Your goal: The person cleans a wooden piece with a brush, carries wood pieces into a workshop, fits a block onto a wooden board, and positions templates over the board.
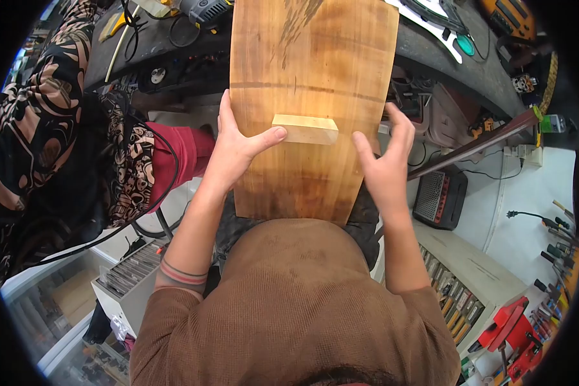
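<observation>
A broad wooden board [289, 174] leans from my lap against the bench edge. On its face sits a small pale wooden block [310, 134], lying crosswise. My left hand [238, 145] grips the board's left edge; its thumb reaches over the face to the block's left end, and some fingers are hidden behind the board. Off the board's right edge, my right hand [387, 164] is open, thumb and fingers apart and curved, holding nothing. Its thumb points toward the block's right end without touching it.
A dark workbench [431, 64] carries a power tool [206, 11] and cables. To my left is another person's patterned sleeve [45, 122]. A slatted heater-like box [441, 198] stands at right, near a red clamp [508, 325] and hanging tools. File drawers [132, 267] flank me.
</observation>
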A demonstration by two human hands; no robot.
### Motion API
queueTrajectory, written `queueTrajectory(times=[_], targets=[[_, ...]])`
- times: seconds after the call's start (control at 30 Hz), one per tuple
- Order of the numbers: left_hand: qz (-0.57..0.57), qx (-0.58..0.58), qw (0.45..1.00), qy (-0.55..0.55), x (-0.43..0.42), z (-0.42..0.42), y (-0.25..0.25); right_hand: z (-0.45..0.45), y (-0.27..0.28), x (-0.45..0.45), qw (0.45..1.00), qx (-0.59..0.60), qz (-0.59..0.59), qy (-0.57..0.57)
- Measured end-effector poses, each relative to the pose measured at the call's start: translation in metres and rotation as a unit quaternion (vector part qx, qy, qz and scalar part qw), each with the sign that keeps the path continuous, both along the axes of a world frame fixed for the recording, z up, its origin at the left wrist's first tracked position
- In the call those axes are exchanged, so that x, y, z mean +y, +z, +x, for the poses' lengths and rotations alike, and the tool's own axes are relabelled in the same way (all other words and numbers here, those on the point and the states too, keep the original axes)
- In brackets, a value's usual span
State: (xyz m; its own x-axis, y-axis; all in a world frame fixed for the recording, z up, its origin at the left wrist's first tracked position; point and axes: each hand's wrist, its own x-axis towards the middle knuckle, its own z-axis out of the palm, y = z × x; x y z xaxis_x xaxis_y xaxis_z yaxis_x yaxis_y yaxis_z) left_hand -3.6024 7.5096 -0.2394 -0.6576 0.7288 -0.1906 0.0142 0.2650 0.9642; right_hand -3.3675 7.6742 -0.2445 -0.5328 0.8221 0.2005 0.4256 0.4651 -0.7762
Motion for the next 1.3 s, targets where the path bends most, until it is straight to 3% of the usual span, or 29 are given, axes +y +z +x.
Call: queueTrajectory(times=[0.03, 0.07, 0.17, 0.2, 0.33, 0.5, 0.57, 0.7, 0.83, 0.97, 1.0, 1.03, 1.07, 1.1, 1.13, 1.2, 1.23, 1.3], targets=[[-0.003, -0.002, 1.000, 0.000, -0.001, 0.000, 0.002, 0.005, -0.002, 0.003, 0.996, 0.033, -0.077, -0.038], [-0.014, 0.005, 1.000, -0.001, -0.002, -0.002, 0.001, 0.011, -0.011, 0.015, 0.984, 0.022, -0.174, 0.005], [-0.018, 0.004, 1.000, -0.011, -0.001, -0.005, 0.002, -0.003, -0.011, 0.011, 0.940, 0.083, -0.318, 0.089], [-0.006, -0.013, 1.000, -0.016, 0.002, -0.005, 0.005, -0.008, -0.017, 0.013, 0.958, 0.019, -0.277, 0.067], [0.017, -0.009, 0.999, -0.031, 0.002, -0.002, 0.016, -0.014, -0.011, 0.012, 0.955, 0.037, -0.285, 0.066], [0.083, 0.106, 0.990, -0.035, -0.007, 0.013, 0.044, 0.012, 0.029, -0.002, 0.974, 0.059, -0.211, 0.047], [0.115, 0.153, 0.981, -0.037, -0.009, 0.024, 0.060, 0.023, 0.062, -0.009, 0.978, 0.114, -0.164, 0.054], [0.272, 0.085, 0.956, -0.073, -0.001, 0.052, 0.081, 0.056, 0.099, -0.019, 0.969, 0.201, -0.121, 0.074], [0.333, 0.183, 0.921, -0.088, -0.008, 0.074, 0.023, 0.100, 0.053, -0.026, 0.976, 0.205, 0.008, 0.072], [0.327, 0.232, 0.909, -0.113, -0.033, 0.099, -0.033, 0.139, -0.003, -0.051, 0.978, 0.190, 0.051, 0.068], [0.375, 0.228, 0.892, -0.104, -0.037, 0.102, -0.049, 0.146, -0.019, -0.057, 0.976, 0.197, 0.064, 0.067], [0.321, 0.260, 0.898, -0.152, -0.046, 0.099, -0.055, 0.154, -0.027, -0.060, 0.973, 0.204, 0.079, 0.069], [0.266, 0.291, 0.897, -0.199, -0.059, 0.091, -0.058, 0.163, -0.026, -0.065, 0.987, 0.127, 0.061, 0.073], [0.247, 0.287, 0.905, -0.193, -0.064, 0.094, -0.051, 0.171, -0.024, -0.070, 0.994, 0.045, 0.047, 0.082], [0.228, 0.283, 0.913, -0.188, -0.068, 0.098, -0.042, 0.166, -0.025, -0.075, 0.994, 0.037, 0.079, 0.069], [0.281, 0.382, 0.876, -0.092, -0.063, 0.105, -0.010, 0.158, -0.008, -0.077, 0.982, 0.158, 0.093, 0.039], [0.297, 0.342, 0.888, -0.074, -0.061, 0.106, -0.004, 0.152, 0.005, -0.079, 0.970, 0.216, 0.104, 0.027], [0.339, 0.183, 0.922, -0.046, -0.071, 0.103, -0.009, 0.154, -0.007, -0.085, 0.886, 0.423, -0.186, 0.021]])
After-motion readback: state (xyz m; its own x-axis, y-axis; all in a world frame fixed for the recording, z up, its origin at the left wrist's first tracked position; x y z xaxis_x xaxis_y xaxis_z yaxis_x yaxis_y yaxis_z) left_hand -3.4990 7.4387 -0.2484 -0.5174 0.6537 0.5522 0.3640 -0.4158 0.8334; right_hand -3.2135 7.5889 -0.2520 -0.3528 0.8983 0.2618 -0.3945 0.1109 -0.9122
